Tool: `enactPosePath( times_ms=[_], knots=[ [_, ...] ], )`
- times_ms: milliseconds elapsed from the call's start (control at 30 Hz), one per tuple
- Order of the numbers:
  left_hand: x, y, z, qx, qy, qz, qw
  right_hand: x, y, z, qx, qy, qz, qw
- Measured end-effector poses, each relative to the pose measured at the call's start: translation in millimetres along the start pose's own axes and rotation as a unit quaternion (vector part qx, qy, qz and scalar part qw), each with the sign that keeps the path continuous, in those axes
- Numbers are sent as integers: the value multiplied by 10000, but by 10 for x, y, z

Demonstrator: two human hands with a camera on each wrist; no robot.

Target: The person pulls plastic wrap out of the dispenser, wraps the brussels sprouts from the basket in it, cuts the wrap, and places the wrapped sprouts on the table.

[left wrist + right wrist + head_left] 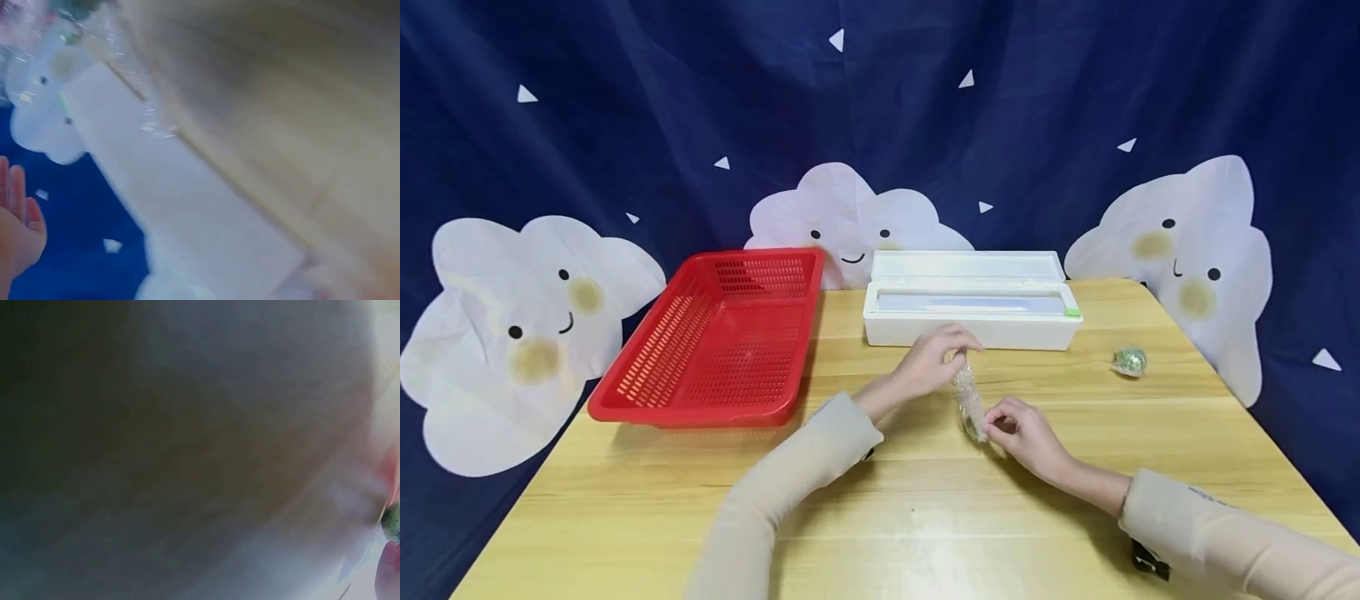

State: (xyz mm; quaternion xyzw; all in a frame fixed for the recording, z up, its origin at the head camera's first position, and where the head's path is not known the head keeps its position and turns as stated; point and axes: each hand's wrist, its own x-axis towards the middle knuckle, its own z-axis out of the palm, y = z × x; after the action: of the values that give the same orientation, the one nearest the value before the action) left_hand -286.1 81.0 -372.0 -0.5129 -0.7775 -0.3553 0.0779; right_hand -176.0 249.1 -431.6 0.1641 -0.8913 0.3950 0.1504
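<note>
A strip of clear, crinkled plastic film (967, 392) stretches between both hands over the wooden table. At its upper end, near the front of a white box (970, 331), the left hand (934, 360) pinches the film between thumb and fingers. The right hand (1028, 435) pinches the lower end, beside a small greenish lump (972, 427) inside the film. In the left wrist view the film (150, 119) shows as a shiny band. A green item (392, 522) appears at the edge of the right wrist view, which is otherwise mostly dark and blurred.
The white box is long, with its lid (966, 266) raised and a green piece (1072, 312) at its right corner. A red perforated basket (688, 414) stands on the left. A green ball in shiny film (1129, 362) lies at the right. A blue curtain (895, 100) hangs behind.
</note>
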Motion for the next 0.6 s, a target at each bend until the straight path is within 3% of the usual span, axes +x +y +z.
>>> enactPosePath(
  times_ms=[33,100,167,200,267,333,400,500,600],
  knots=[
    [-34,59,-25,368,-6,461,9983,4,1,0,-11,-6,65,10000],
    [-125,161,-54,1156,-279,1402,9830,12,0,0,-22,-18,157,9999],
    [-230,238,-61,1913,-728,2088,9563,23,3,0,-15,-23,163,9999],
    [-280,266,-60,2260,-979,2257,9425,28,4,-1,29,-31,118,9999],
    [-364,298,-49,2807,-1487,2248,9212,39,10,-4,94,-31,-52,9999],
    [-418,299,-32,3196,-1889,1965,9075,47,21,-6,177,-25,-171,9997],
    [-447,276,-14,3423,-2206,1608,8991,47,27,-8,236,-53,-207,9995],
    [-469,225,12,3475,-2461,1285,8956,35,31,-6,231,-78,-119,9996],
    [-492,186,33,3450,-2427,1276,8977,26,24,-7,142,-94,-73,9998]
  ],
)
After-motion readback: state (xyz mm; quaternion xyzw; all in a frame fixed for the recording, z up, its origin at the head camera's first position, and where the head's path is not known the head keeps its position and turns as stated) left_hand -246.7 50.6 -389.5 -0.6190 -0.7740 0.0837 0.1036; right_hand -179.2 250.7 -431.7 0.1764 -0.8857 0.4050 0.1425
